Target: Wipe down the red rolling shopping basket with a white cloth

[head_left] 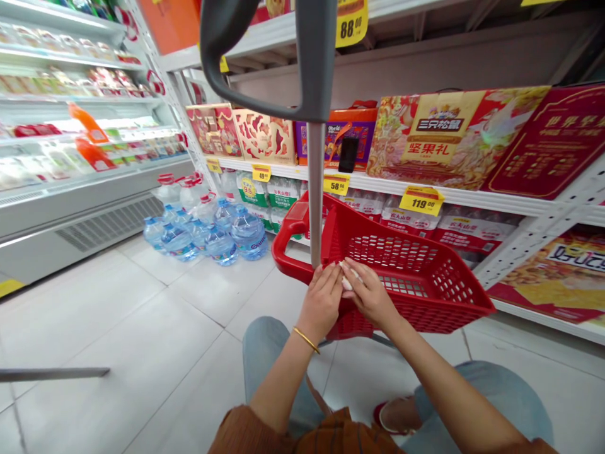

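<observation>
Both my hands meet at the near rim of a red shopping basket (401, 299), by the foot of its grey pole (316, 189). A small crumpled white tissue (348, 282) shows between them, mostly covered. My right hand (371, 293) has its fingers closed over the tissue. The fingers of my left hand (324, 296) are pressed together, their tips at the tissue's edge against the red plastic. A gold bangle (306, 339) circles my left wrist. The perforated basket is tilted, with its red handle loop (288, 239) to the left of the pole.
A grey handle (316, 63) tops the pole, close before me. Boxed gifts (435, 135) and a black phone-like object (348, 155) stand on the shelf ahead. Water bottles (222, 243) sit on the floor at left, beside a refrigerated case (89, 221). My knees flank the basket.
</observation>
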### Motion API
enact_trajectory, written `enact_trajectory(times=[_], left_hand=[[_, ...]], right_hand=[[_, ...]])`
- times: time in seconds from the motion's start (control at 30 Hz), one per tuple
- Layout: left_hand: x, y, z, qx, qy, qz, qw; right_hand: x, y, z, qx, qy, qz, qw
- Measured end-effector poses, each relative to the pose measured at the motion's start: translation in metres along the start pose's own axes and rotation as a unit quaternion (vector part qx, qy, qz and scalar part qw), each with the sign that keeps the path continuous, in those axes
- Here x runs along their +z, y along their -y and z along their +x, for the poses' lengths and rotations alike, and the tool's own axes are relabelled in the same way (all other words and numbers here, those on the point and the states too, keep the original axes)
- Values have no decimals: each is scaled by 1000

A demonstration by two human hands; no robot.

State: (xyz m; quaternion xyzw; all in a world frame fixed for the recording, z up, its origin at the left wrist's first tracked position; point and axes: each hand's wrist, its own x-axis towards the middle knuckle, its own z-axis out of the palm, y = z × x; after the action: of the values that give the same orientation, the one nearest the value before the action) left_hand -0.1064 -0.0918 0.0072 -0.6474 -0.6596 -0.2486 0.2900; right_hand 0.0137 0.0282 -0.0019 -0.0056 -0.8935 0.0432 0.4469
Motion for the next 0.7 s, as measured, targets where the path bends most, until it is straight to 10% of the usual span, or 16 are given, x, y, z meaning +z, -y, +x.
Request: enact_trajectory(times=[0.7], left_hand=[[-1,1,0,1,25,16,1000]], right_hand=[[6,3,-8,23,48,-37,998]])
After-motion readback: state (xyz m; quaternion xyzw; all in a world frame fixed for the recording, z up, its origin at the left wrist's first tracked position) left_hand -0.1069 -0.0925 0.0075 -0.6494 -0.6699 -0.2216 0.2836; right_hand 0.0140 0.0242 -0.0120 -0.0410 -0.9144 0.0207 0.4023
